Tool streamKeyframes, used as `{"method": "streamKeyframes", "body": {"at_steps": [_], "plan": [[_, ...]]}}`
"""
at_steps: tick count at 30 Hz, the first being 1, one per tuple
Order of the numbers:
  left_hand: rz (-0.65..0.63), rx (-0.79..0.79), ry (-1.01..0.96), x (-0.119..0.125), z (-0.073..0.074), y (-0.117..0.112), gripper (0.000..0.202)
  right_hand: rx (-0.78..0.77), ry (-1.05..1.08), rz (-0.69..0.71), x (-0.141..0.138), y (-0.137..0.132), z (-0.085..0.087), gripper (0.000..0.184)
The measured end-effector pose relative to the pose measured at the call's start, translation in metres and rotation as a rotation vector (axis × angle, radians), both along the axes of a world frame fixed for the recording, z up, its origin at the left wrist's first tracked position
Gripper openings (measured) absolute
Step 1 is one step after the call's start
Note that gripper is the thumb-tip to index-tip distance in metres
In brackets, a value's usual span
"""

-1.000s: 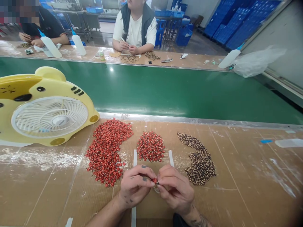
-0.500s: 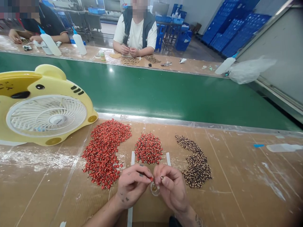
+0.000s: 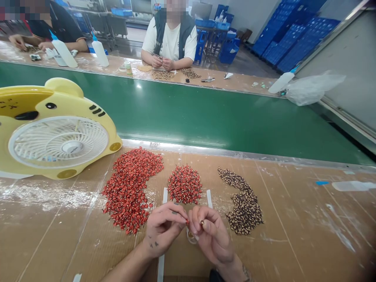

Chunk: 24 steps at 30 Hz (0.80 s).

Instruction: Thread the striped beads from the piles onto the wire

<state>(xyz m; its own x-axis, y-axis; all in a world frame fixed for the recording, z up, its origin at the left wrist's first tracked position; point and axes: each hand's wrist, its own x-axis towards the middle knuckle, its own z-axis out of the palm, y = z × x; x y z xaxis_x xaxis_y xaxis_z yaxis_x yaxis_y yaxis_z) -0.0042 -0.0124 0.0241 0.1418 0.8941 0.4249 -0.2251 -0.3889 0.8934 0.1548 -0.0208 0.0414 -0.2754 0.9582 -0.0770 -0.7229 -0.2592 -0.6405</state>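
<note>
My left hand (image 3: 163, 229) and my right hand (image 3: 210, 234) meet over the cardboard-covered bench, fingertips pinched together. The left pinches a small red piece (image 3: 187, 222); the right pinches a small dark piece (image 3: 202, 223). A small round dish (image 3: 190, 236) lies under the fingers, mostly hidden. In front lie a big pile of red pieces (image 3: 131, 188), a smaller red pile (image 3: 185, 184) between two white strips, and a dark brown speckled pile (image 3: 243, 204) on the right.
A yellow cat-shaped desk fan (image 3: 55, 135) stands at the left. A green conveyor belt (image 3: 205, 113) runs behind the bench. Two other people sit across it with white squeeze bottles (image 3: 63, 51). A clear bag (image 3: 313, 88) lies far right; blue crates stack behind.
My hands parted slightly from one second ago, then closed in again; the red piece stays in my left fingers and a dark piece now shows in my right. The camera shifted a little.
</note>
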Motion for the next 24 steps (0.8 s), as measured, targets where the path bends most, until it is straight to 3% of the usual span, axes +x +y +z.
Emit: {"method": "streamKeyframes", "body": {"at_steps": [7,12,18,24], "plan": [[0.013,-0.183,-0.005,0.004,-0.002,0.003,0.017,-0.079,0.058,0.036,0.003,0.001,-0.001,0.013],[-0.054,-0.422,0.319,0.002,-0.002,0.013,0.012,-0.080,0.020,-0.043,0.023,0.005,0.001,0.013],[-0.142,-0.283,0.892,-0.004,-0.007,0.019,0.023,-0.079,-0.023,-0.155,0.051,-0.005,0.001,0.018],[-0.084,-0.224,1.024,-0.002,-0.009,0.021,0.022,-0.102,-0.031,-0.214,0.066,-0.032,-0.009,0.015]]}}
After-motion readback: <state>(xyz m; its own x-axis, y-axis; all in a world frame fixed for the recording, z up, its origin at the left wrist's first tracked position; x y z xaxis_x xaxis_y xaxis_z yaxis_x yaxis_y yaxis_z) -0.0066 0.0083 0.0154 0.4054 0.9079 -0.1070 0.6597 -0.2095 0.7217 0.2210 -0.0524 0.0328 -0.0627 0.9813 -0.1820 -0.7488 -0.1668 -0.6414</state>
